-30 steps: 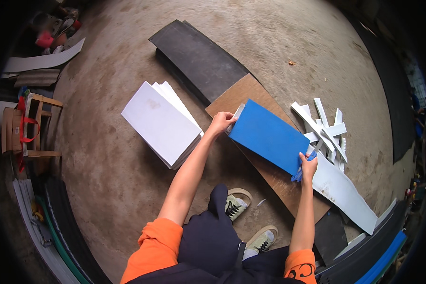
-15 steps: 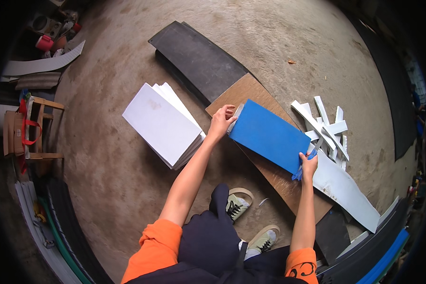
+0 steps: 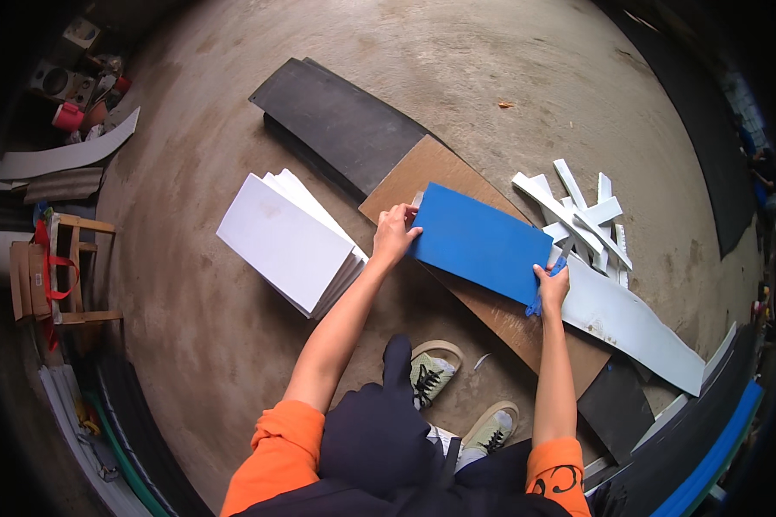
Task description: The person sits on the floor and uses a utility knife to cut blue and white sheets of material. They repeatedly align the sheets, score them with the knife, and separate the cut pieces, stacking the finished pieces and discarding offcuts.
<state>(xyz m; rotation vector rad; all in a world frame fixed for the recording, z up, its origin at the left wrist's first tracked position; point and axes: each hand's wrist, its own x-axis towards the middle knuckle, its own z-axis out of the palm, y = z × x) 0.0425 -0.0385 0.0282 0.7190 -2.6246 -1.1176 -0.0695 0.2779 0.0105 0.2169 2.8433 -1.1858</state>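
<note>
A blue rectangular board (image 3: 478,241) lies over a brown wooden board (image 3: 483,306). At its left end is my left hand (image 3: 394,234), thumb on the blue face and fingers bent round the edge. A small pale edge shows beyond these fingers. By the right end, my right hand (image 3: 553,289) is closed round a blue-handled knife (image 3: 558,265), its grey blade pointing away from me. That hand also touches the blue board's corner. To the left stands a stack of white boards (image 3: 286,241) on the floor.
Long dark slabs (image 3: 345,121) lie under the brown board's far end. White offcut strips (image 3: 582,215) are heaped at the right, beside a curved white sheet (image 3: 634,323). A wooden stool (image 3: 82,267) stands at the far left. My shoes (image 3: 435,372) are close to the brown board.
The blue board has shifted slightly left at its left end, covering more of the pale piece there. My left fingers have closed in on that end. The whole view has turned slightly.
</note>
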